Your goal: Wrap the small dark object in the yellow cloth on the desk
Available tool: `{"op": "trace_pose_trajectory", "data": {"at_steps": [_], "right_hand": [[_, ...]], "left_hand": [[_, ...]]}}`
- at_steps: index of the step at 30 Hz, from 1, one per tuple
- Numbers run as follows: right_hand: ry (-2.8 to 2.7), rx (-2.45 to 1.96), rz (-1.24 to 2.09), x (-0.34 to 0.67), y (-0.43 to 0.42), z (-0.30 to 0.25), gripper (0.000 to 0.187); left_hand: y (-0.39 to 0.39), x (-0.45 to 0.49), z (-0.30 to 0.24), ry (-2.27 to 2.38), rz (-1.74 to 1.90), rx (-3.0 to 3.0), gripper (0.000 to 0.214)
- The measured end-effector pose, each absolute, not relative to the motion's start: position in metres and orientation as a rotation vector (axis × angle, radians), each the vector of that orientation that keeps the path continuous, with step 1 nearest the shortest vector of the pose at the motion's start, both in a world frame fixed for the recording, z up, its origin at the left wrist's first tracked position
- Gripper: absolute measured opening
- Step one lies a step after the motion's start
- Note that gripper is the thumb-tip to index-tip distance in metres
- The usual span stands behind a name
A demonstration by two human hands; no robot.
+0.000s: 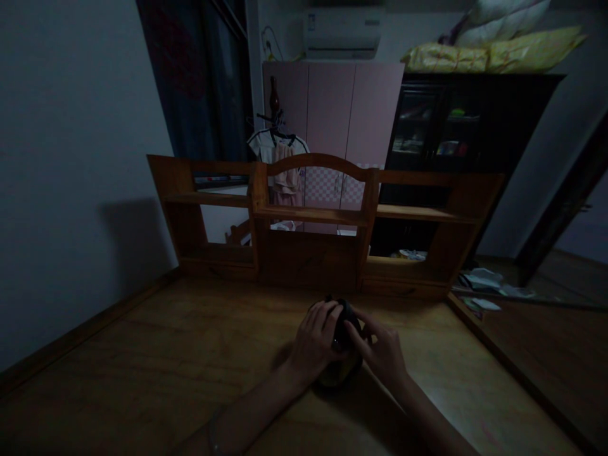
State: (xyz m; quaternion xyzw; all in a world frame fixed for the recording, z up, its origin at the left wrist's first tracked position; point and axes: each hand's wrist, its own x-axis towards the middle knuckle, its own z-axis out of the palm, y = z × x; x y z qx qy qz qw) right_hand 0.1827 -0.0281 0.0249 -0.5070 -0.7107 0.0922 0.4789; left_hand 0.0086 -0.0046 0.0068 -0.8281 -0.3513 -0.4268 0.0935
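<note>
A dark, rounded object (342, 330) with a small glossy highlight stands on the wooden tabletop, between my two hands. Its kind is hard to make out in the dim light. My left hand (313, 335) wraps over its left side, fingers bent across the upper part. On the other side, my right hand (380, 347) grips it, with the thumb against the front and the fingers partly hidden behind. Below the hands, a lower part with a yellowish tint shows in shadow.
A wooden shelf unit (313, 218) with open compartments rises along the table's far edge. A white wall (85, 158) borders the left. Beyond stand a pink wardrobe (330, 114), hanging clothes (285, 161) and a dark cabinet (513, 120). A raised wooden edge (503, 361) bounds the right.
</note>
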Motion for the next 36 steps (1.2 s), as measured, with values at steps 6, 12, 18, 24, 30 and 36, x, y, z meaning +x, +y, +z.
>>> {"op": "trace_pose_trajectory", "data": {"at_steps": [6,12,18,24,30,36], "right_hand": [[-1.758,-1.144,0.456,0.185,-0.027,0.028,0.037],[-1.755,-1.158,0.479,0.182,-0.021,0.018,0.037],[-1.823,-1.292,0.382,0.183,-0.02,0.017,0.03],[-1.839,-1.347,0.322,0.183,-0.02,0.018,0.025],[-1.843,-1.331,0.324,0.183,-0.02,0.017,0.023],[-1.776,-1.289,0.42,0.182,-0.022,0.021,0.024]], "left_hand": [[-0.005,0.008,0.006,-1.115,-1.31,-2.485,0.081],[-0.006,0.008,0.006,-1.05,-1.249,-2.447,0.08],[-0.004,0.007,0.007,-0.911,-1.134,-2.464,0.075],[-0.002,0.006,0.006,-0.874,-1.093,-2.476,0.078],[0.0,0.007,0.005,-0.845,-1.104,-2.478,0.071],[0.001,0.006,0.005,-0.84,-1.077,-2.49,0.075]]}}
